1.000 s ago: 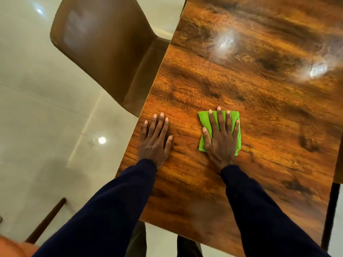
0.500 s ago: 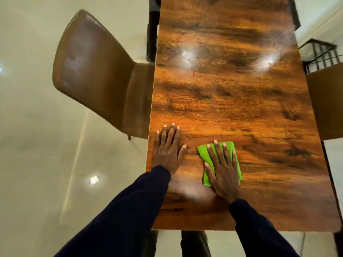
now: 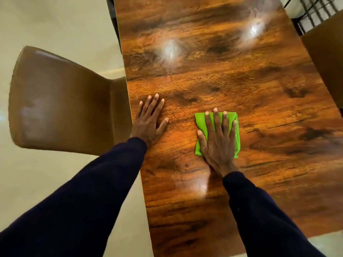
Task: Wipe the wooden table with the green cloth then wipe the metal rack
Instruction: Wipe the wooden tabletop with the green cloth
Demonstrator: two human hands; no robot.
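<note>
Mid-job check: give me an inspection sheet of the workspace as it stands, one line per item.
Surface: wooden table, glossy, with bright glare spots.
Job's things: green cloth, folded, flat on the table; metal rack, partly in view beyond the far right corner, not touched.
Clutter: nothing seen.
Grippers: left hand flat on the table near its left edge; right hand pressing flat on the cloth.
Cables: nothing seen.
Surroundings: brown chair at the table's left side; second chair at the right; pale floor.
</note>
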